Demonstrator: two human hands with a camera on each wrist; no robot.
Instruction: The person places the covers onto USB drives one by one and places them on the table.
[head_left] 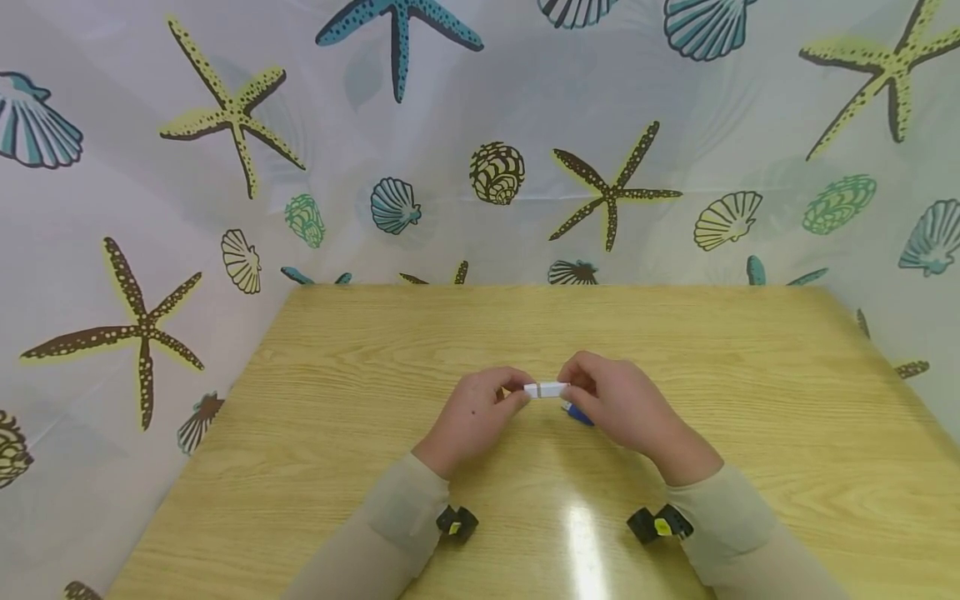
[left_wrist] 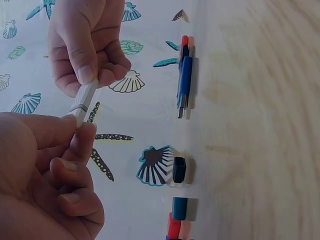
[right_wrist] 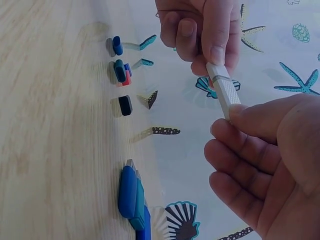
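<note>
White USB stick (head_left: 552, 389), lower middle of frame, has left hand (head_left: 477, 408) and right hand (head_left: 624, 402) pinching opposite ends, seemingly to leave its seam (head_left: 538, 390) free.

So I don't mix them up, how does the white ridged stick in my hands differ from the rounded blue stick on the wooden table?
The white stick is angular with a grey band; the blue stick is rounded with a silvery end. Your left hand and right hand pinch the white stick; the blue stick lies on the table. Both are elongated.
</note>
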